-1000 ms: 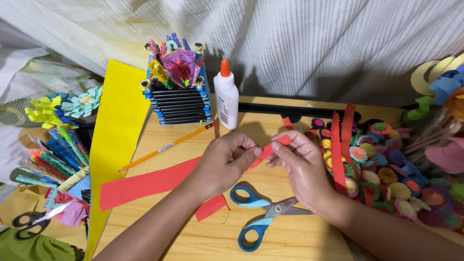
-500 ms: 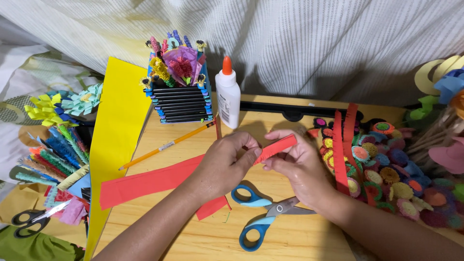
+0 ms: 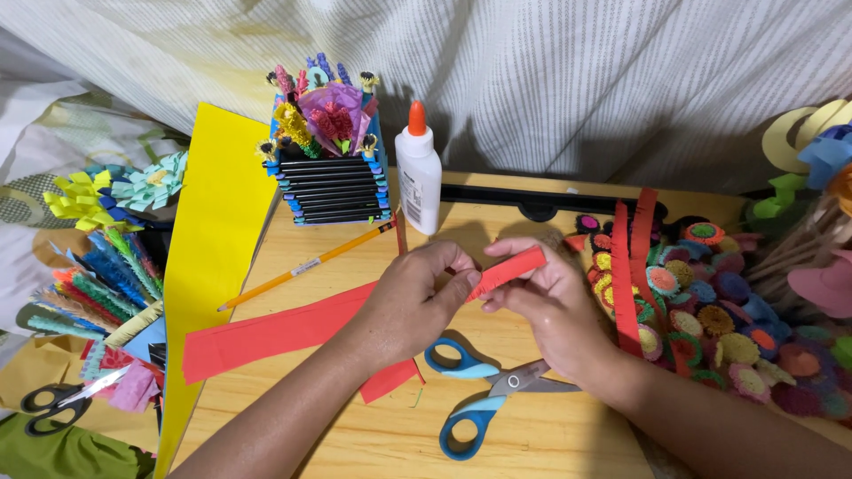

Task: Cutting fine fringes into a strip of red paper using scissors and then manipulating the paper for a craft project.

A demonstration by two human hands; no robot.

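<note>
Both hands meet over a wooden table (image 3: 586, 443), pinching one folded red paper strip (image 3: 513, 268). My left hand (image 3: 417, 297) grips its lower left end with thumb and fingers. My right hand (image 3: 546, 302) holds it from the right, fingers under the strip. A long red paper band (image 3: 266, 333) lies flat under my left forearm. Blue-handled scissors (image 3: 484, 399) rest shut on the table just below my hands.
A white glue bottle with orange cap (image 3: 418, 168), a pencil (image 3: 306, 264) and a black-and-blue paper box of paper flowers (image 3: 327, 168) stand behind. Yellow paper sheet (image 3: 209, 257) lies left, black scissors (image 3: 55, 404) far left. Many rolled paper flowers (image 3: 719, 310) and fringed red strips (image 3: 632, 266) crowd the right.
The red strip has been drawn out a little longer toward the upper right between my fingers. Both hands stay in the same place.
</note>
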